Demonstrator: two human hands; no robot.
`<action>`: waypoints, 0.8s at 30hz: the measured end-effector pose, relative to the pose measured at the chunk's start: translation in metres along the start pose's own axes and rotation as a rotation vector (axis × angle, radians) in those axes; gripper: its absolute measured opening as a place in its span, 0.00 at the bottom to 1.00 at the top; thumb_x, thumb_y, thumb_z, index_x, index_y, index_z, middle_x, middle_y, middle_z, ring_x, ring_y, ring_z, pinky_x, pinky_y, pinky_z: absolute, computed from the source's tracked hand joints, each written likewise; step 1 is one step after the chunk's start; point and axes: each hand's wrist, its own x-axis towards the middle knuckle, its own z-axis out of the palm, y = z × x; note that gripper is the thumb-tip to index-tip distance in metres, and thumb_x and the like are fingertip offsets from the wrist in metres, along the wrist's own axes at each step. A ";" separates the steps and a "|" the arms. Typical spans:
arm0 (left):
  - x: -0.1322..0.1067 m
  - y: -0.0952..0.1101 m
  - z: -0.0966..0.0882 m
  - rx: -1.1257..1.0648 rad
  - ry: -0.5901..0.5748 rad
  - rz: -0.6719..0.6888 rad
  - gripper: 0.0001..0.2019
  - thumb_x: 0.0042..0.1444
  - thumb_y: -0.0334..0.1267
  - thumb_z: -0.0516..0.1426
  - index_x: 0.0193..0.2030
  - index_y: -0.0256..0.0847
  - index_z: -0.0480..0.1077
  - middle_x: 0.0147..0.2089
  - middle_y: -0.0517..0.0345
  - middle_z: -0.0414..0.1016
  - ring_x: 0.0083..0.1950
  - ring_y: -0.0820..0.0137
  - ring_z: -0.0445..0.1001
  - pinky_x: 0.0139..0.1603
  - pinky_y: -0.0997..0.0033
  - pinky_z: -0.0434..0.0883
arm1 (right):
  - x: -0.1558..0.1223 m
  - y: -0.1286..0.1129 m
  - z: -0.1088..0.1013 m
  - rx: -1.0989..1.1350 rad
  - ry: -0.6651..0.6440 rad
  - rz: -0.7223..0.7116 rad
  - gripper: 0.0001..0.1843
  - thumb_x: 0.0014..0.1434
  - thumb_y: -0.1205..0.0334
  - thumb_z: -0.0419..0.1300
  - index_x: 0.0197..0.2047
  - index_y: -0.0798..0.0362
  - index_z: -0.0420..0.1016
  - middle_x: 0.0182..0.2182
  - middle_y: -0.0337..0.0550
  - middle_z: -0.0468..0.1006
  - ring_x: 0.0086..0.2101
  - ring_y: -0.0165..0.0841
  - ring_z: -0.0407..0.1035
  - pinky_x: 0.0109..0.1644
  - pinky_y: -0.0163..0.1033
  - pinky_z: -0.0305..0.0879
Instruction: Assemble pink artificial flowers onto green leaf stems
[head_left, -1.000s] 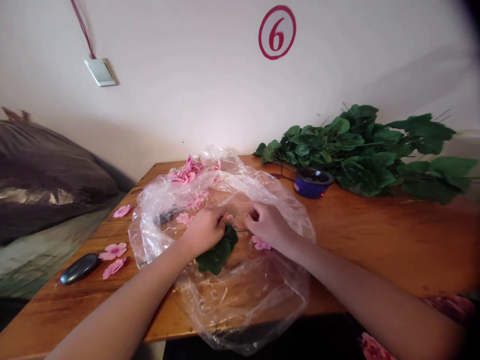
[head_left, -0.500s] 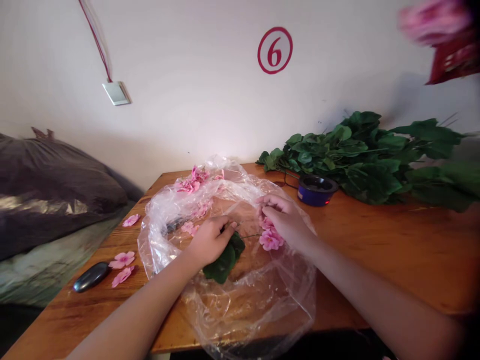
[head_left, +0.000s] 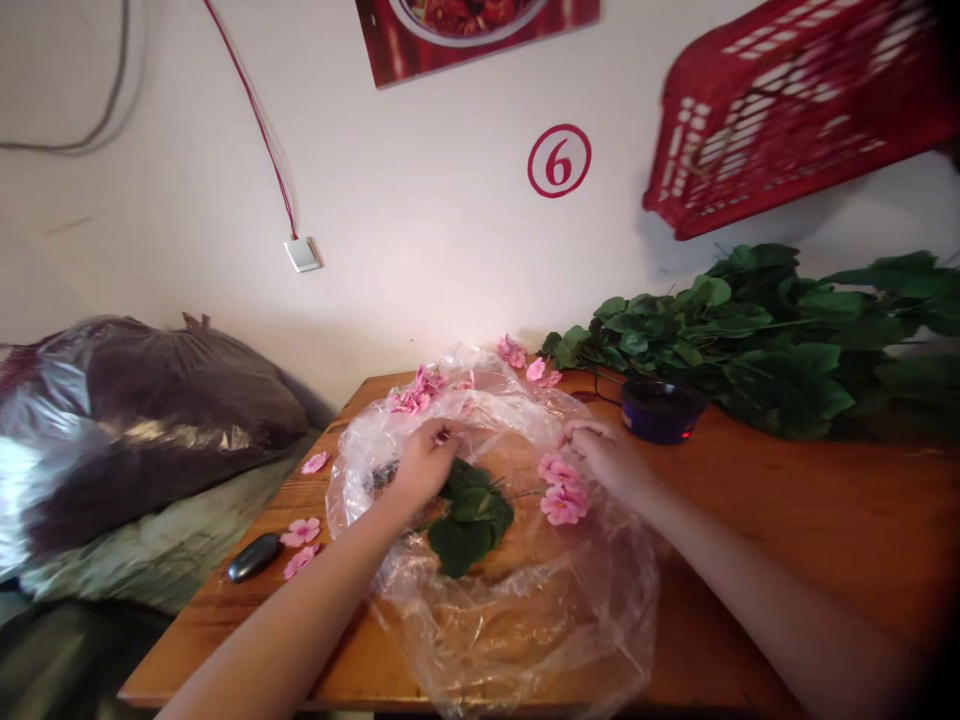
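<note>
My left hand [head_left: 424, 465] sits over a clear plastic bag [head_left: 360, 505], its fingers curled on something small that they hide. Just beside it lies a sprig of artificial green leaves [head_left: 469, 520]. A thin stem runs from the leaves toward a cluster of pink artificial flowers [head_left: 562, 495]. My right hand [head_left: 604, 455] rests at the top of that cluster, with its fingers curled around it. Loose pink blossoms [head_left: 412, 398] lie on the far rim of the bag.
The bag lies on a wooden table [head_left: 787, 520]. A heap of artificial leaves [head_left: 772, 345] and a dark blue bowl [head_left: 662, 410] stand at the far right. Left of the bag are a black oblong object [head_left: 253, 557] and loose flowers [head_left: 300, 532]. A red plastic crate [head_left: 787, 115] appears above.
The view has tilted upward, bringing the red crate and a poster into sight. My left hand has moved toward the far side of the bag. More pink flowers show beyond the bag.
</note>
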 end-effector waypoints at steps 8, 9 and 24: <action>0.077 -0.043 -0.042 0.354 0.091 -0.092 0.23 0.57 0.32 0.53 0.60 0.32 0.68 0.62 0.37 0.68 0.65 0.52 0.64 0.66 0.55 0.58 | -0.005 -0.008 0.000 -0.200 -0.081 -0.061 0.14 0.54 0.63 0.52 0.38 0.51 0.79 0.28 0.38 0.79 0.31 0.35 0.71 0.33 0.36 0.58; 0.084 -0.048 -0.045 0.385 0.085 -0.108 0.24 0.57 0.31 0.53 0.61 0.32 0.67 0.65 0.37 0.66 0.66 0.51 0.62 0.66 0.55 0.58 | -0.004 -0.008 -0.001 -0.203 -0.086 -0.070 0.15 0.55 0.64 0.52 0.40 0.51 0.79 0.29 0.39 0.79 0.31 0.35 0.71 0.34 0.36 0.59; 0.075 -0.036 -0.076 0.330 0.130 -0.029 0.16 0.61 0.43 0.52 0.45 0.39 0.79 0.49 0.43 0.80 0.51 0.53 0.75 0.52 0.59 0.67 | 0.015 0.017 -0.001 0.376 -0.075 0.114 0.10 0.46 0.61 0.51 0.33 0.53 0.68 0.18 0.31 0.62 0.19 0.28 0.59 0.24 0.33 0.54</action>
